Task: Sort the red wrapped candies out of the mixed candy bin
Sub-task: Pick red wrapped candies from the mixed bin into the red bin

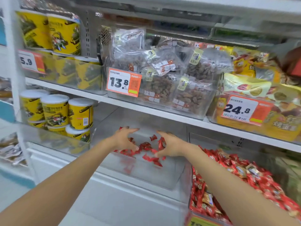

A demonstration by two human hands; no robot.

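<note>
Nearest, low right: clear mixed candy bin [193, 198], heaped with red and gold wrappers, just beside a clear plastic tray [146, 178] on the same white shelf. Your forearms reach in over the tray's front.

Your left hand [124, 139]: grip open, fingers spread, thumb down by the pile. Your right hand [171, 145]: grip open, fingers splayed and curved, facing the left.

Between them, small red wrapped candies [146, 146] lie scattered on the tray floor.

Shelf above: clear bags of brown nuts [192, 95] and an orange price tag "13.8" [123, 82]. Far left: yellow cylindrical canisters with white lids [55, 110].
</note>
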